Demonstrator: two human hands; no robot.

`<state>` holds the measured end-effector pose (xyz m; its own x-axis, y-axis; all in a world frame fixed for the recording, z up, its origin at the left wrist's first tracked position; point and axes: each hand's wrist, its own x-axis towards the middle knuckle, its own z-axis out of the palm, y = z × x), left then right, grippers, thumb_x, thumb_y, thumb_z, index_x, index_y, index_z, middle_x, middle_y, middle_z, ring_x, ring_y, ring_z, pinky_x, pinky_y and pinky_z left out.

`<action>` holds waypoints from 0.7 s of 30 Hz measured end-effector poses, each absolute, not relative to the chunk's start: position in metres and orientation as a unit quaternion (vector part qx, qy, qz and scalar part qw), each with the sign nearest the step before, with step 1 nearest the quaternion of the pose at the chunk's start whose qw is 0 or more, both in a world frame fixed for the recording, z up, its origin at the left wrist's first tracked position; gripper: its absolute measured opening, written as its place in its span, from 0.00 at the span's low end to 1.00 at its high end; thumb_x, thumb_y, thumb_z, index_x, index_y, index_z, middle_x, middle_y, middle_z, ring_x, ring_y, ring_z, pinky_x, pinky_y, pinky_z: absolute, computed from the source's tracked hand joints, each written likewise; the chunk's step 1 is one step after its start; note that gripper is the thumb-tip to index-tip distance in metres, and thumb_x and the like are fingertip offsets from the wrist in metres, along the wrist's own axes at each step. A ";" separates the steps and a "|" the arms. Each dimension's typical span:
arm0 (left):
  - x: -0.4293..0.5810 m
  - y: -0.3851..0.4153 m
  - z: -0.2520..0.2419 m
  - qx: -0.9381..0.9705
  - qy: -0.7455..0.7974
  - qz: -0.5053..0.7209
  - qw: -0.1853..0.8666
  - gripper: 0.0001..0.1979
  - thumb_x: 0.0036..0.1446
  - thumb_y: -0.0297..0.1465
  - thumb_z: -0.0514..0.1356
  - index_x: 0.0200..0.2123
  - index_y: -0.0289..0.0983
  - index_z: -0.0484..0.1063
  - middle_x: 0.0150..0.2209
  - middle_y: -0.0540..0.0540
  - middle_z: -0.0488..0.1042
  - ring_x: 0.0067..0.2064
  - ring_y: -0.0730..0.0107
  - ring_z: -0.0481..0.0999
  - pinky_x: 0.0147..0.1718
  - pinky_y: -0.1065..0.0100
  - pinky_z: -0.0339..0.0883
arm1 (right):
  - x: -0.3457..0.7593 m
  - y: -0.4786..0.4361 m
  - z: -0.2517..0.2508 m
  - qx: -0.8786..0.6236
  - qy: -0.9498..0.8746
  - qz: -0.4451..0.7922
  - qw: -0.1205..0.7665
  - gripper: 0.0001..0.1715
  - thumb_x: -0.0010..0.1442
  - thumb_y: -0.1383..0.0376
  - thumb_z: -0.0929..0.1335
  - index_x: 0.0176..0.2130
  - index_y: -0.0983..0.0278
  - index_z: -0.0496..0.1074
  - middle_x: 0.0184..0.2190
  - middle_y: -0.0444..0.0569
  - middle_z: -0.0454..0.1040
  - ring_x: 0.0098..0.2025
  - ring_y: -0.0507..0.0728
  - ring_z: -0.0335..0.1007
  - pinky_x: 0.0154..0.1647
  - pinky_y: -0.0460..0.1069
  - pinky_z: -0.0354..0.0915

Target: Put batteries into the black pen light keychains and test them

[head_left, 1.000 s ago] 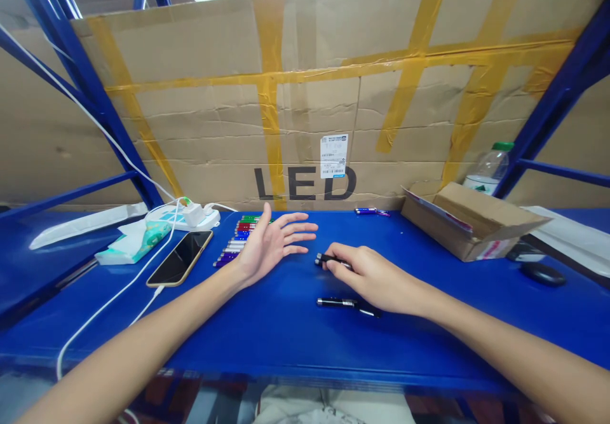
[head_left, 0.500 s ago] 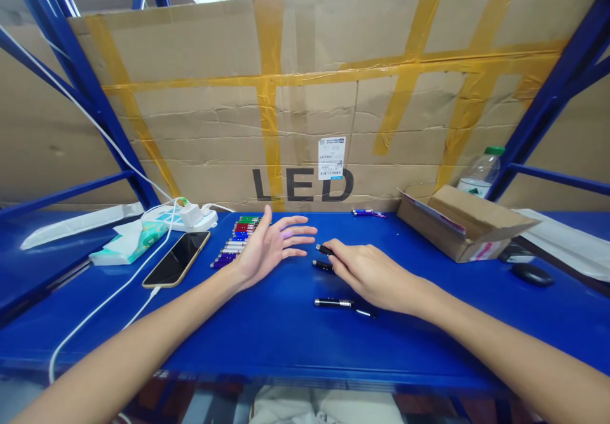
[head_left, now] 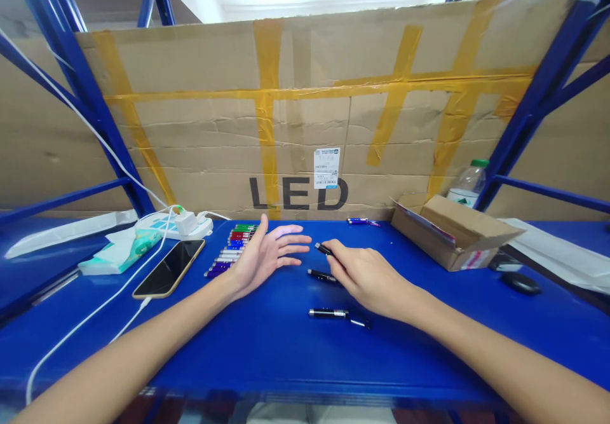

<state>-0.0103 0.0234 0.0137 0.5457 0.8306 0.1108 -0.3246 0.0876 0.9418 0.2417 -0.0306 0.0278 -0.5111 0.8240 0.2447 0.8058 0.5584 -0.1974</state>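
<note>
My right hand (head_left: 369, 278) pinches a small black penlight (head_left: 324, 248), its silver tip pointing left at my other hand. Facing it, my left hand (head_left: 269, 255) is open, fingers spread, holding nothing; a faint purple glow falls on its upper fingers. Just under my right hand lies a second black penlight (head_left: 322, 276), its right end partly hidden. Nearer the front, another black penlight (head_left: 328, 313) lies with a strap or clip at its right end. Behind my left hand is a row of coloured penlights (head_left: 229, 255) in green, red, blue, silver and purple, partly covered.
On the left are a phone (head_left: 169, 270) on a white cable, a tissue pack (head_left: 121, 251) and a power strip (head_left: 164, 224). A blue-purple penlight (head_left: 361, 221) lies at the back. To the right stand an open cardboard box (head_left: 452, 236), a bottle (head_left: 469, 185) and a computer mouse (head_left: 520, 282).
The whole view has tilted up a little. Both hands keep nearly the same pose, and the purple glow has shifted slightly on my left fingers.
</note>
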 end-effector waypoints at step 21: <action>-0.012 0.027 0.012 0.542 0.235 0.415 0.692 0.44 0.69 0.65 0.44 0.61 0.35 0.75 0.63 0.29 0.76 0.63 0.44 0.76 0.54 0.54 0.72 | 0.239 -0.034 0.026 -0.400 -0.913 0.028 0.070 0.14 0.80 0.62 0.57 0.54 0.60 0.68 0.37 0.49 0.82 0.35 0.59 0.80 0.34 0.51 0.55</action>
<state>-0.0124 0.0266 0.0125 0.5457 0.8287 0.1242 -0.3194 0.0687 0.9451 0.2394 -0.0344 0.0258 -0.6700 0.7347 0.1065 0.7269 0.6783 -0.1071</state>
